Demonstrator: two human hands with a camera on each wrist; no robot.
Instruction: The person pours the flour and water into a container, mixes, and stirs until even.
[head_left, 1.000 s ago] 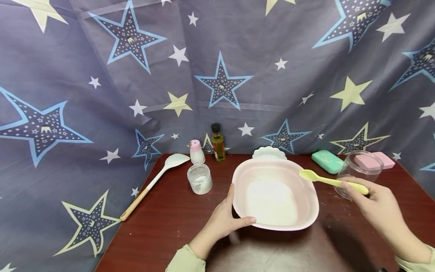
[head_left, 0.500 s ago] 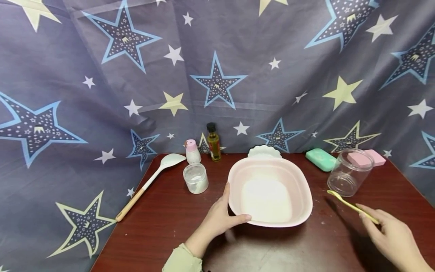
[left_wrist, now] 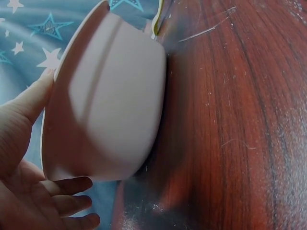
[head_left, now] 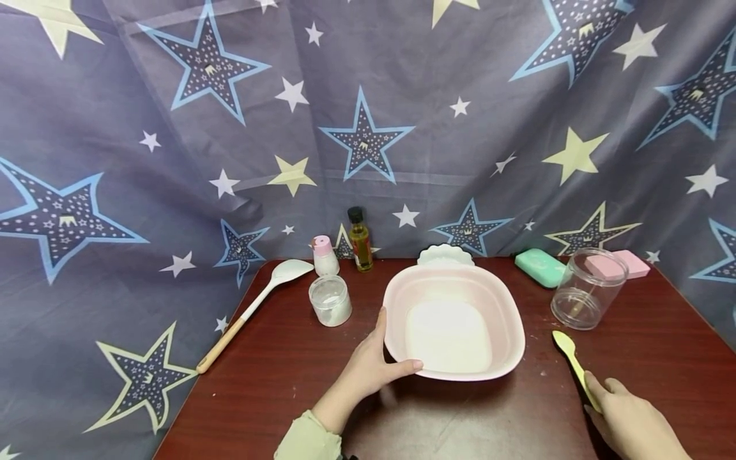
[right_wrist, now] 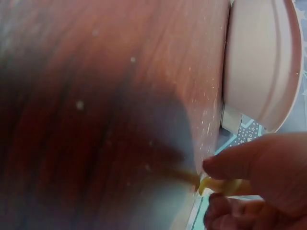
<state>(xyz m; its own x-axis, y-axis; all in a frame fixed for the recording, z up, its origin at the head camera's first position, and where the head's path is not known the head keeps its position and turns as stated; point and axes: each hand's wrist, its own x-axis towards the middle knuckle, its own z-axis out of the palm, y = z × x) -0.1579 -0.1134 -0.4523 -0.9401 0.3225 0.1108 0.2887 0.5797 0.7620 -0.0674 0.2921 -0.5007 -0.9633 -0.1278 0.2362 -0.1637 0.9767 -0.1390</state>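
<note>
A pale pink basin (head_left: 451, 377) with a white inside stands at the middle of the table. My left hand (head_left: 374, 367) holds it at the near left corner, the thumb over the front rim and the index finger along the left side. In the left wrist view the other fingers (left_wrist: 72, 203) curl beside the basin's wall. A yellow spoon (head_left: 565, 343) is pinched in my right hand (head_left: 632, 421), low over the table right of the basin. Its bowl points away from me, towards a clear jar (head_left: 586, 300). The right wrist view shows the spoon's handle (right_wrist: 230, 187) between thumb and fingers.
On the left of the dark red table (head_left: 276, 396) lie a white spatula (head_left: 247, 313) with a wooden handle and a small jar of white powder (head_left: 331, 306). A pink-capped shaker (head_left: 325, 255), oil bottle (head_left: 360, 243), scalloped white dish (head_left: 445, 255), green box (head_left: 539, 267) and pink block (head_left: 632, 263) line the back.
My right hand has carried the yellow spoon from beside the basin's right rim down and towards me, close to the table. The left hand keeps its hold on the basin.
</note>
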